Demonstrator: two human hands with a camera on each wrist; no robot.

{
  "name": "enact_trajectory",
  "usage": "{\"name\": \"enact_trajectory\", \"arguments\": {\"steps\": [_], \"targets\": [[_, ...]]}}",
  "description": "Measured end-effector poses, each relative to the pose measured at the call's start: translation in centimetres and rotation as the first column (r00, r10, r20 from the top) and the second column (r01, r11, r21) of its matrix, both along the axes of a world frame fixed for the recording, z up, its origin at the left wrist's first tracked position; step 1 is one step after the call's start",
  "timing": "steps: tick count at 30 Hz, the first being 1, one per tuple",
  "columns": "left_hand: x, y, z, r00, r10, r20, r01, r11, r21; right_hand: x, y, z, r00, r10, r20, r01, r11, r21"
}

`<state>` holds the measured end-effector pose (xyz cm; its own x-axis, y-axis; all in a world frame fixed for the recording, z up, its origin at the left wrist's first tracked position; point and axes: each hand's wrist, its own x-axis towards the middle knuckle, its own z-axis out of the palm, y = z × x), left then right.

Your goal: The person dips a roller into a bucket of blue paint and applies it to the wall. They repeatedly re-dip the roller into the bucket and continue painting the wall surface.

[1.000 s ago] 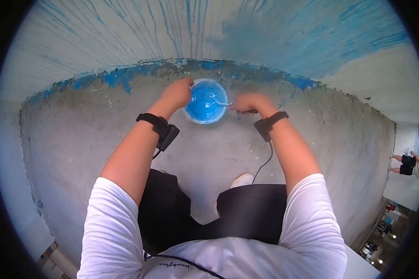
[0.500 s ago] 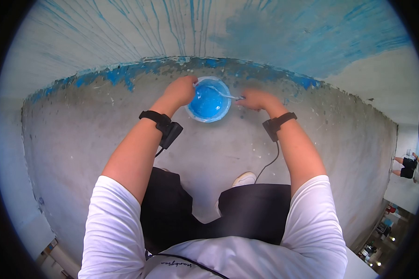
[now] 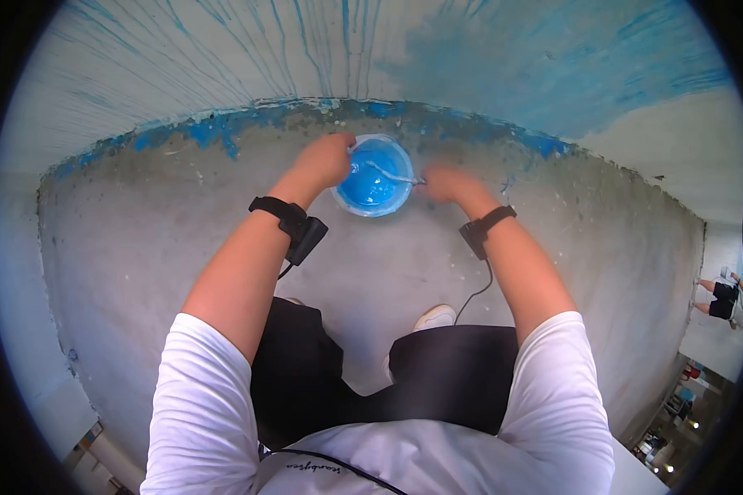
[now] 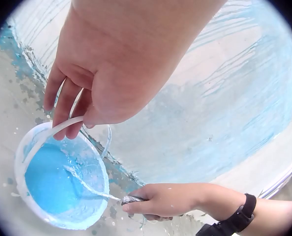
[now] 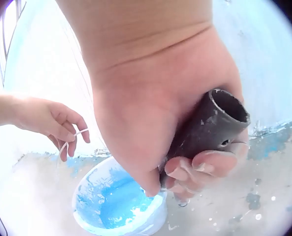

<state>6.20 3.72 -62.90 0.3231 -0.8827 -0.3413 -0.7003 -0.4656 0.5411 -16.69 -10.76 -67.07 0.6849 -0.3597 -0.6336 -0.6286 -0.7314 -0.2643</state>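
In the head view a white bucket [image 3: 338, 202] of bright blue paint [image 3: 367, 183] stands on the floor near the wall's foot. My left hand [image 3: 324, 161] is at its left side. The left wrist view shows that hand's thumb and fingers pinching the bucket's white carrying handle [image 4: 46, 133]. On the other side my right hand [image 3: 450, 183] grips a dark, hollow tube handle [image 5: 205, 128]. From it runs a bent, paint-coated rod [image 4: 94, 191], which reaches over the rim with its tip at the blue paint. What the tip carries is hidden.
Beyond the bucket rises a white wall [image 3: 223, 62] with blue drips and a broad blue patch [image 3: 504, 70]. Blue paint stains [image 3: 202, 134] run along its foot. A grey concrete floor [image 3: 140, 239] surrounds my feet. Another person [image 3: 725, 297] is at the far right.
The rod has swung toward the wall and partly back through the paint, with my right hand shifting along. The bucket and my left hand sit slightly farther right.
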Motion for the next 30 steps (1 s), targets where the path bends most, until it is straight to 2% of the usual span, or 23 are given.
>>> {"name": "enact_trajectory", "arguments": {"steps": [1, 2, 4, 5, 7, 8, 10, 13, 17, 19, 20, 22, 23, 25, 26, 28, 29, 30], "targets": [[0.1, 0.0, 0.0, 1.0, 0.008, 0.006, -0.008, 1.0, -0.014, -0.7, -0.5, -0.9, 0.994, 0.024, 0.109, -0.027, 0.999, 0.02], [0.2, 0.1, 0.2, 1.0, 0.013, 0.007, -0.013, 1.0, -0.008, -1.3, -0.9, -0.9, 0.994, 0.028, 0.11, -0.031, 0.999, 0.026], [0.1, 0.1, 0.7, 0.999, -0.006, -0.05, 0.007, 1.0, 0.018, -3.1, -1.8, -0.6, 0.951, -0.097, 0.292, 0.053, 0.987, 0.153], [0.0, 0.1, 0.4, 0.999, -0.007, -0.054, 0.008, 1.0, 0.017, -3.7, -2.2, -0.4, 0.952, -0.097, 0.289, 0.055, 0.987, 0.152], [0.2, 0.0, 0.0, 0.999, 0.01, -0.032, -0.01, 1.0, 0.008, -4.5, -3.2, 0.1, 0.921, -0.04, 0.387, 0.021, 0.998, 0.053], [0.2, 0.0, -0.1, 0.999, 0.013, -0.031, -0.013, 1.0, 0.005, -4.9, -3.4, 0.5, 0.921, -0.036, 0.388, 0.017, 0.999, 0.05], [0.3, 0.3, -0.6, 1.0, 0.007, 0.0, -0.007, 0.999, -0.049, -5.7, -3.5, 0.9, 0.925, 0.028, 0.38, 0.023, 0.991, -0.129], [0.3, 0.2, -0.6, 1.0, -0.002, -0.011, 0.002, 1.0, -0.018, -7.2, -3.9, 0.3, 0.922, 0.007, 0.387, 0.066, 0.982, -0.176], [0.4, 0.1, -0.4, 1.0, -0.001, -0.021, 0.0, 1.0, -0.019, -7.6, -4.3, 0.4, 0.93, -0.06, 0.363, 0.098, 0.991, -0.087], [0.4, 0.1, -0.4, 1.0, -0.008, -0.005, 0.007, 1.0, -0.026, -7.4, -4.9, 0.8, 0.941, -0.295, 0.169, 0.249, 0.937, 0.245], [0.3, 0.1, -0.2, 1.0, -0.009, -0.006, 0.009, 1.0, -0.025, -6.9, -5.0, 1.6, 0.94, -0.296, 0.168, 0.251, 0.936, 0.245], [0.3, -0.2, 0.3, 0.996, 0.029, -0.08, -0.021, 0.995, 0.097, -5.7, -4.6, 3.8, 0.883, -0.429, -0.189, 0.461, 0.725, 0.512], [0.3, -0.3, 0.1, 0.996, 0.026, -0.081, -0.018, 0.995, 0.098, -5.4, -4.4, 4.1, 0.882, -0.432, -0.189, 0.464, 0.723, 0.512], [0.5, -0.2, -0.1, 0.994, 0.043, -0.105, -0.033, 0.995, 0.092, -5.2, -4.1, 4.3, 0.84, -0.447, -0.307, 0.539, 0.622, 0.568], [0.5, -0.1, -0.2, 0.994, 0.041, -0.104, -0.031, 0.995, 0.093, -5.3, -4.2, 3.9, 0.84, -0.449, -0.307, 0.539, 0.62, 0.57], [0.5, 0.0, -0.6, 0.999, -0.013, -0.04, 0.012, 1.0, -0.025, -5.8, -4.5, 2.9, 0.793, -0.435, -0.427, 0.607, 0.502, 0.616], [0.5, 0.0, -0.6, 0.999, -0.015, -0.04, 0.014, 1.0, -0.024, -5.9, -4.5, 2.9, 0.792, -0.436, -0.428, 0.608, 0.5, 0.616], [0.5, 0.0, -0.7, 0.998, -0.006, -0.056, 0.004, 1.0, -0.022, -6.0, -4.6, 2.9, 0.765, -0.428, -0.481, 0.641, 0.439, 0.629]]}}
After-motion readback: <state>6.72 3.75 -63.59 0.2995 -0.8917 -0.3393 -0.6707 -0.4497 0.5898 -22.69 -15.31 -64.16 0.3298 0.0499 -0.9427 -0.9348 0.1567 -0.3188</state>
